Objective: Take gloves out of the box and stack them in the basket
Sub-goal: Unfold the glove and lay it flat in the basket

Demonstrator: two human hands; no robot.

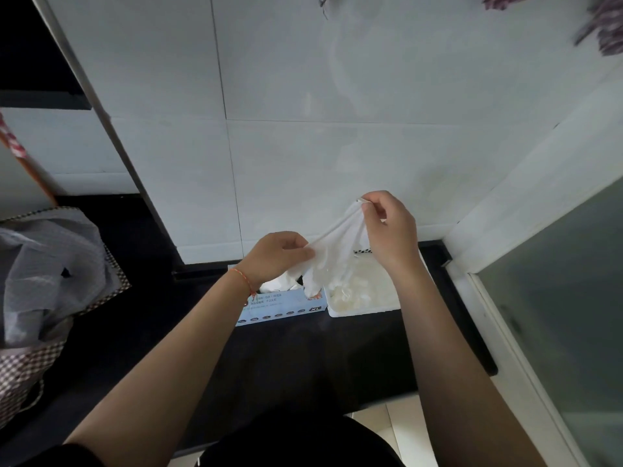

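Observation:
A white translucent glove [337,251] hangs stretched between both hands above the counter. My left hand [276,254] pinches its lower left edge, and my right hand [387,227] pinches its cuff higher up, near the wall. The glove's fingers dangle down over the blue glove box [286,306], which lies on the dark counter with more white gloves poking out of its opening. Right beside the box stands a white basket [364,310] with several gloves lying inside.
A white tiled wall rises directly behind the box and basket. At the left sits a checked woven bag [37,358] stuffed with grey plastic. A frosted glass door with a white frame [526,358] runs along the right. The dark counter [286,358] extends toward me.

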